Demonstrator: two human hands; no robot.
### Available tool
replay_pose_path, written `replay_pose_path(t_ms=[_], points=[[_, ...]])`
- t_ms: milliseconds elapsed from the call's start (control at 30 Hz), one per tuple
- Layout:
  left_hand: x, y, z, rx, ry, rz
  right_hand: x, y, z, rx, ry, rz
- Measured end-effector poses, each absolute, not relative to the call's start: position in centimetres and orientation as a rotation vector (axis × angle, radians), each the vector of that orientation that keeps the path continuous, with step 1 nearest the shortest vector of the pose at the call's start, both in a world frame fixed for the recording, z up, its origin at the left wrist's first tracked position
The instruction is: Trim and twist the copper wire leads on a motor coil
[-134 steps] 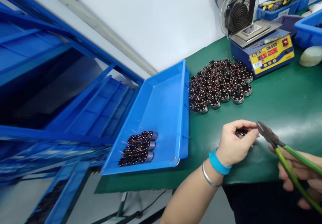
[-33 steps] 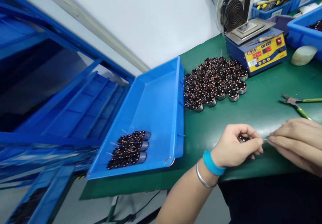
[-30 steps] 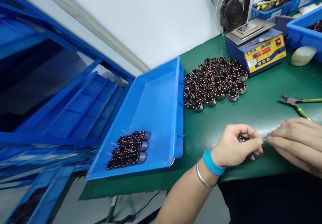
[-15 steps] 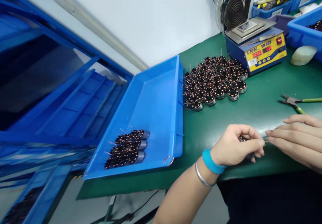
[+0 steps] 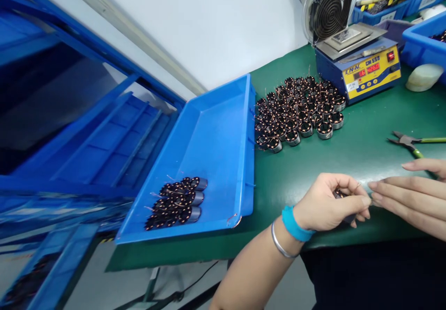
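Observation:
My left hand is closed around a small wound stator, a dark ring with copper windings mostly covered by my fingers. A thin copper wire sticks up beside its fingertips. My right hand reaches in from the right edge, its index finger and thumb area at the wire ends by my left thumb. Its other fingers stretch out straight. The pinch itself is partly hidden. Behind my hands, many similar stators stand grouped on the green table.
A blue tray at left holds several rows of stators. Green-handled cutters lie beyond my right hand. A solder pot with a lit display stands at the back, beside a fan, a pale lump and blue bins.
The view has shifted slightly. My hands stay close together at the stator; my right hand's fingers have spread a little and its far finger has moved right.

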State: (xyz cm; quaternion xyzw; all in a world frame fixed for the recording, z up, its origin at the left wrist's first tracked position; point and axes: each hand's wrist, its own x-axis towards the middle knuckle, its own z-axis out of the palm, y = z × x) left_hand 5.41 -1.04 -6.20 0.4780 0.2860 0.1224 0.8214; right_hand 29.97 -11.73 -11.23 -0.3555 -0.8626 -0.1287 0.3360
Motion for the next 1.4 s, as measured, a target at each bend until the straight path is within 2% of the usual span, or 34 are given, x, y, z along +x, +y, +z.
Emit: replay_pose_path(t_ms=[133, 200, 267, 367, 433, 500, 600, 667, 800, 900, 1033, 1100, 1167, 1300, 1400], points=[[5.5, -1.4, -6.2, 1.073, 0.635, 0.281, 29.7, -10.7, -10.4, -0.891, -2.249, -0.266], [5.5, -1.8, -6.4, 1.141, 0.656, 0.313, 29.1, -10.1, -9.7, -0.847, -2.227, -0.119], [5.6, -2.3, -6.8, 1.312, 0.664, 0.430, 28.2, -9.8, -9.2, -0.938, -2.078, 0.187], [5.7, -2.9, -7.4, 1.657, 0.623, 0.684, 26.9, -9.9, -9.0, -1.200, -1.736, 0.881], [5.7, -3.1, -7.3, 1.674, 0.627, 0.696, 26.7, -10.2, -9.3, -1.255, -1.603, 1.151], [5.7, -3.0, -6.9, 1.487, 0.686, 0.576, 27.3, -10.5, -9.9, -1.236, -1.651, 0.988], [5.5, -2.6, -5.9, 1.264, 0.745, 0.431, 29.1, -10.6, -10.5, -1.077, -1.986, 0.272], [5.5, -2.4, -5.5, 1.246, 0.762, 0.393, 30.3, -10.5, -10.7, -0.920, -2.211, -0.086], [5.4, -2.3, -5.8, 1.272, 0.759, 0.374, 30.9, -10.3, -10.7, -0.867, -2.356, -0.280], [5.4, -2.5, -6.6, 1.477, 0.704, 0.491, 29.8, -10.0, -10.6, -0.912, -2.251, -0.091], [5.3, -2.7, -6.9, 1.784, 0.639, 0.621, 28.1, -9.9, -10.3, -1.141, -1.898, 0.919], [5.3, -2.8, -6.5, 1.659, 0.687, 0.537, 27.9, -10.2, -10.2, -1.173, -1.800, 1.085], [5.3, -2.8, -5.9, 1.449, 0.744, 0.445, 28.4, -10.4, -10.2, -1.173, -1.869, 0.789], [5.4, -2.6, -5.1, 1.273, 0.801, 0.392, 29.9, -10.5, -10.4, -0.985, -2.209, -0.121], [5.4, -2.7, -5.3, 1.287, 0.797, 0.393, 30.1, -10.4, -10.6, -0.943, -2.328, -0.325]])
